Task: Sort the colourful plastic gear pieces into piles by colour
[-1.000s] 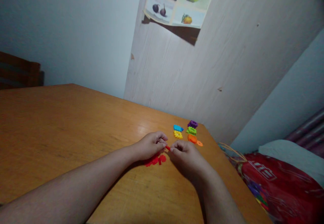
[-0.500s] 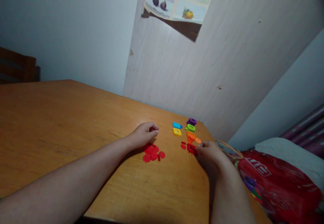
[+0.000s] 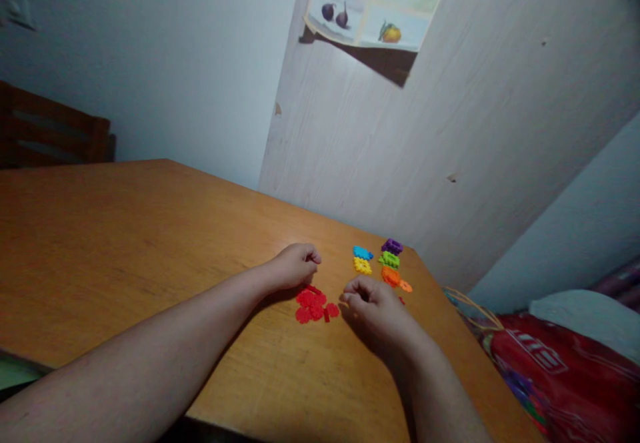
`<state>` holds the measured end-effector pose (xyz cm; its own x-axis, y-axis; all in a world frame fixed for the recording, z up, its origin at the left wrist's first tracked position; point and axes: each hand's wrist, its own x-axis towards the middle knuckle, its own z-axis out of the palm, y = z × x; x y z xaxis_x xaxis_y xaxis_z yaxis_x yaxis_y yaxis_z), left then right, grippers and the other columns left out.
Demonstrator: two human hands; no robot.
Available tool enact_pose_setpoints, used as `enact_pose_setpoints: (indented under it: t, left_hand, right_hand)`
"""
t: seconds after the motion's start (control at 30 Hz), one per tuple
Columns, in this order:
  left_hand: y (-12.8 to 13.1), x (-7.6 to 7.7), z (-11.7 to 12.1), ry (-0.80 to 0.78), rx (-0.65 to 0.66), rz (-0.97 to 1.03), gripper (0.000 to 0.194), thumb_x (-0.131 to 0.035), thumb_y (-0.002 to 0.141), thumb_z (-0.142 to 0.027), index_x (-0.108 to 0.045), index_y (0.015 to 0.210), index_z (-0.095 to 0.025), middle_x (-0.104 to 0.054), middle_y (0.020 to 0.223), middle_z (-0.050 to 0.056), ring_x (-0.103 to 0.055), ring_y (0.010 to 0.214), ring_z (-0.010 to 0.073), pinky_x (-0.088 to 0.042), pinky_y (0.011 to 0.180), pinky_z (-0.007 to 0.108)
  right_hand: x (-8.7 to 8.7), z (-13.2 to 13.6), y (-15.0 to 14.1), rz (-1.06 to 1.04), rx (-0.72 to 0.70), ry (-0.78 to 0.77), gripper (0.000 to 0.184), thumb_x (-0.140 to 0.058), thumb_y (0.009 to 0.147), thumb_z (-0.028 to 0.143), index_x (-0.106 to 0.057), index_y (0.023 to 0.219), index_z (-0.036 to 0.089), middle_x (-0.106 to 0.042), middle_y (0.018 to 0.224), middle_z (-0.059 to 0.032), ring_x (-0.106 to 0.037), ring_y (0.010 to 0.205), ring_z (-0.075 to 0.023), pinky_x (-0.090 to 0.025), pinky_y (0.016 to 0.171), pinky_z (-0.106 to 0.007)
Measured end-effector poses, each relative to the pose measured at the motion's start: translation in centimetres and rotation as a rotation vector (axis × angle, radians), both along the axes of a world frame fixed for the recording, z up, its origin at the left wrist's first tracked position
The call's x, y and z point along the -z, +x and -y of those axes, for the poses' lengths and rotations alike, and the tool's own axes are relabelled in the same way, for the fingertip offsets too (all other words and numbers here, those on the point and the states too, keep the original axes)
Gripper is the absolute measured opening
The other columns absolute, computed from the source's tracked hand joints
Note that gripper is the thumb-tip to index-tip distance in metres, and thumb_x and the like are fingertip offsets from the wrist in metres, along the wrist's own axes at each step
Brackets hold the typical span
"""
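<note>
My left hand (image 3: pixel 299 265) rests on the table just behind a small pile of red toothed plastic discs (image 3: pixel 311 304). Its fingers are curled in, and whatever they might hold is hidden. My right hand (image 3: pixel 373 298) hovers to the right of the pile, thumb and fingers loosely bent with a gap between them and nothing visible there. A loose red disc (image 3: pixel 333 309) lies at the pile's right edge, beside a short red strip (image 3: pixel 327 316). Behind my right hand a bit of red plastic (image 3: pixel 402 301) peeks out, mostly covered.
Toward the table's far right corner lie blue (image 3: pixel 363 253), yellow (image 3: pixel 363 266), purple (image 3: pixel 393 247), green (image 3: pixel 390 260) and orange pieces (image 3: pixel 391 276). The wooden table (image 3: pixel 150 243) meets a wall panel. A red bag (image 3: pixel 565 369) is at the right, a chair (image 3: pixel 55 126) at the left.
My right hand has moved left, from the red pieces by the orange ones to near the red pile. My left hand stays by the pile. The view has shifted slightly left.
</note>
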<state>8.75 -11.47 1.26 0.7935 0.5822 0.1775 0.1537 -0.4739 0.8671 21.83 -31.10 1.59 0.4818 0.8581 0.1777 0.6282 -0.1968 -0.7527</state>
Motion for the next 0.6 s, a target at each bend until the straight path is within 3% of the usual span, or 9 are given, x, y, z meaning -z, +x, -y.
enact_pose_setpoints:
  t: [0.1, 0.17, 0.27, 0.4, 0.6]
  left_hand:
    - [0.0, -0.1, -0.5, 0.048, -0.035, -0.026, 0.016, -0.06, 0.076, -0.02, -0.067, 0.09, -0.014, -0.064, 0.075, 0.002, -0.055, 0.066, 0.0138, -0.042, 0.059, 0.024]
    - [-0.1, -0.1, -0.8, 0.084, -0.034, -0.06, 0.016, -0.06, 0.074, -0.019, -0.068, 0.087, -0.014, -0.065, 0.077, 0.003, -0.056, 0.068, 0.0143, -0.041, 0.059, 0.024]
    - [-0.6, -0.1, -0.9, 0.12, 0.068, -0.181, 0.018, -0.062, 0.068, -0.018, -0.07, 0.084, -0.014, -0.064, 0.071, 0.001, -0.055, 0.065, 0.0139, -0.039, 0.057, 0.023]
    - [-1.2, -0.4, -0.5, 0.163, 0.17, -0.339, 0.02, -0.064, 0.064, -0.018, -0.072, 0.083, -0.016, -0.063, 0.064, -0.001, -0.053, 0.06, 0.0132, -0.035, 0.053, 0.022]
    - [-1.1, -0.7, -0.1, 0.211, 0.17, -0.294, 0.008, -0.062, 0.069, -0.016, -0.069, 0.07, -0.016, -0.062, 0.059, 0.0, -0.051, 0.059, 0.0133, -0.035, 0.055, 0.023]
  right_hand:
    - [0.3, -1.0, -0.8, 0.121, -0.127, -0.028, 0.02, -0.059, 0.086, 0.032, -0.07, 0.098, 0.02, -0.064, 0.077, 0.0, -0.055, 0.069, -0.0141, -0.04, 0.063, -0.024]
    - [0.4, -1.6, -0.9, 0.233, -0.131, -0.034, 0.025, -0.06, 0.088, 0.034, -0.073, 0.104, 0.021, -0.068, 0.087, -0.0035, -0.06, 0.079, -0.0168, -0.044, 0.072, -0.028]
    - [0.6, -2.4, -0.9, 0.34, -0.103, -0.057, 0.026, -0.058, 0.091, 0.035, -0.076, 0.103, 0.022, -0.071, 0.094, -0.0067, -0.063, 0.089, -0.0198, -0.045, 0.082, -0.031]
    - [1.0, -3.1, -1.1, 0.361, -0.082, -0.08, 0.025, -0.057, 0.092, 0.035, -0.077, 0.103, 0.023, -0.072, 0.094, -0.0071, -0.065, 0.09, -0.0205, -0.046, 0.083, -0.031]
    - [1.3, -3.5, -1.1, 0.346, -0.067, -0.077, 0.025, -0.058, 0.091, 0.034, -0.076, 0.104, 0.023, -0.072, 0.096, -0.0072, -0.065, 0.09, -0.0205, -0.046, 0.083, -0.031]
